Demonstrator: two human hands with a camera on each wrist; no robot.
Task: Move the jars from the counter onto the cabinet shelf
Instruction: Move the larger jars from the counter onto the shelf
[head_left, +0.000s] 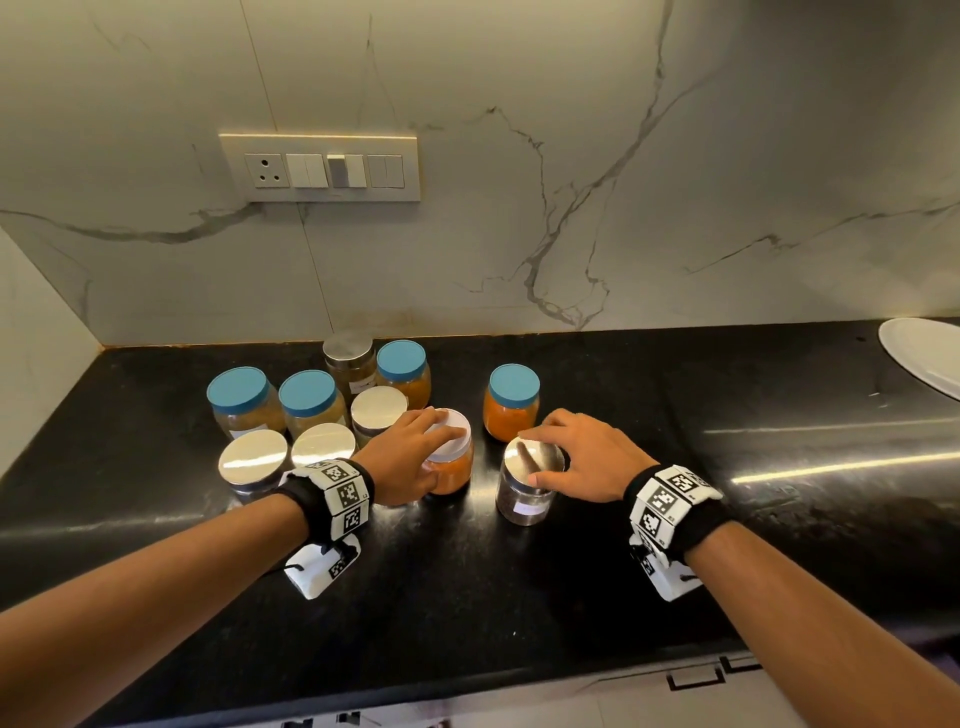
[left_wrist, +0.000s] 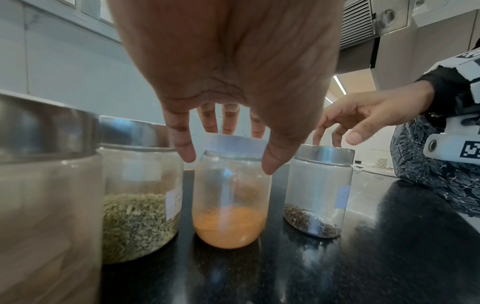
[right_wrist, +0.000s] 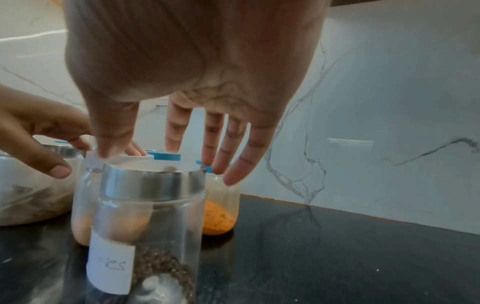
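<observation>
The black table (head_left: 675, 467) fills the lower half of the head view, with the jars clustered left of centre. Two upright jars stand directly beneath the hands: the left hand (head_left: 410, 452) is spread wide over the white-lidded orange jar (head_left: 449, 460), the right hand (head_left: 582, 457) over the steel-lidded seed jar (head_left: 527, 486). Neither jar is gripped yet. Neighbouring steel-lidded jars (head_left: 322, 444) crowd the left side; a blue-lidded jar (head_left: 511, 402) stands just behind. No cabinet shelf is seen.

Even indoor light, glare on counter (head_left: 779, 467)
</observation>
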